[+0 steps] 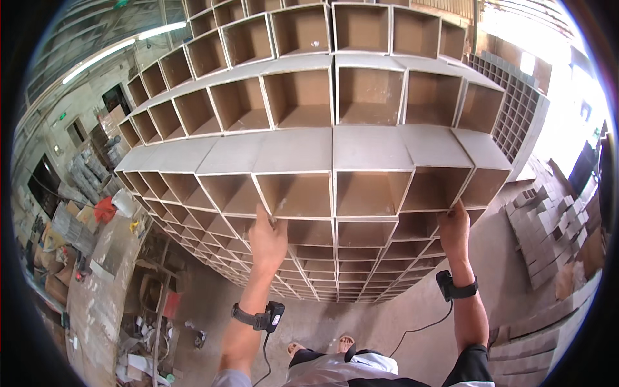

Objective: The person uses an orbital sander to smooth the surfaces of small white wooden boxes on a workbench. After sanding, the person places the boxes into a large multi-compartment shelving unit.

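Observation:
In front of me rises a tall stack of open-fronted boxes (372, 149), pale grey outside and brown inside, their openings facing me. My left hand (266, 244) is closed at the lower front edge of one box (293, 195) left of the middle, thumb and a finger at its rim. Farther right, my right hand (454, 233) is closed at the lower right corner of another box (433, 188) in the same row. Parts of the fingers of both hands are hidden behind the rims. Each wrist wears a black strap with a small device and a cable.
Left of the stack stands a worn workbench (103, 284) with clutter on and under it, including a red cloth (105, 209). Stacked grey pieces (538, 222) lie on the right floor. Behind at right is another gridded stack (519, 106). My feet (346, 343) are below.

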Action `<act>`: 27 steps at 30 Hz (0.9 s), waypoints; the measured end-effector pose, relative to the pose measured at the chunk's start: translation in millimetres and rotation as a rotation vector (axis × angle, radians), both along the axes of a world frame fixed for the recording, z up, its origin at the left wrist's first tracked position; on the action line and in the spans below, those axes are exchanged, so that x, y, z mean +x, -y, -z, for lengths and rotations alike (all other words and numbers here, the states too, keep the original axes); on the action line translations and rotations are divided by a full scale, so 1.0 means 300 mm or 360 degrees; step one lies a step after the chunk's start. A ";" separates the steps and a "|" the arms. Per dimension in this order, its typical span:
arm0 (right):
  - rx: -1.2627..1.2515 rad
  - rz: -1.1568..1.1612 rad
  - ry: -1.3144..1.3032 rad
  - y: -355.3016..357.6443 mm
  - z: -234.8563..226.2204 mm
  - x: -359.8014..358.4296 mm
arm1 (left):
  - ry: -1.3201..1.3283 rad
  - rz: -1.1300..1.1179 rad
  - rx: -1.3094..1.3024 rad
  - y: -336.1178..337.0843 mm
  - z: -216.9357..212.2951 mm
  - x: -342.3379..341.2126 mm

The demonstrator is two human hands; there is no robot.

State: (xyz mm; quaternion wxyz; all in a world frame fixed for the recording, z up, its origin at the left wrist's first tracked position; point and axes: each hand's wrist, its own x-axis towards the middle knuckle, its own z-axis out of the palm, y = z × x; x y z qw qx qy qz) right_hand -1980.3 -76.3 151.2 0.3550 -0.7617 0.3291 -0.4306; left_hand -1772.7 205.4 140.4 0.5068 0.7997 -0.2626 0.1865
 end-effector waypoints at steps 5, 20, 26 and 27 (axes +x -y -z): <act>0.0129 -0.0130 0.0195 0.026 0.024 0.004 | 0.0033 -0.0017 0.0024 0.012 -0.025 -0.006; -0.0189 -0.0115 0.0188 0.120 0.142 0.011 | 0.0077 0.0047 0.0141 -0.002 -0.017 -0.018; 0.0067 -0.0121 0.0227 0.074 0.097 0.018 | -0.0013 -0.0001 0.0132 -0.011 -0.005 -0.007; 0.0000 -0.0130 0.0222 0.087 0.106 0.025 | -0.0023 0.0000 0.0128 -0.009 -0.010 -0.010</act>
